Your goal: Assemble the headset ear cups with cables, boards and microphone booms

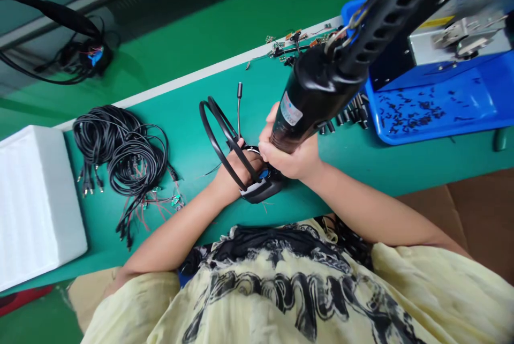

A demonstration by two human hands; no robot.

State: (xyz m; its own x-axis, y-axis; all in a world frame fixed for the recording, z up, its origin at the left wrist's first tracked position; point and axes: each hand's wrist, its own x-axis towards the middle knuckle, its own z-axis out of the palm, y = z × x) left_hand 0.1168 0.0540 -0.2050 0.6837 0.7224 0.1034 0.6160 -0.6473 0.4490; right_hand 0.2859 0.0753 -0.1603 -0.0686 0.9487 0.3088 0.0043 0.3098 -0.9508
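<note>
My right hand is wrapped round the body of a black electric screwdriver, which is tilted and hangs from a hook at its upper end. Below it, my left hand grips a black headset close to the green table. The headband's two thin loops rise over my left wrist, and a microphone boom points away from me. The screwdriver's tip is hidden behind my hands, so I cannot tell whether it touches the headset.
Coiled black cables lie at the left beside a white foam box. On the right, a blue tray holds many small dark screws beneath a metal machine. Small circuit boards and black cylindrical parts lie near the table's far edge.
</note>
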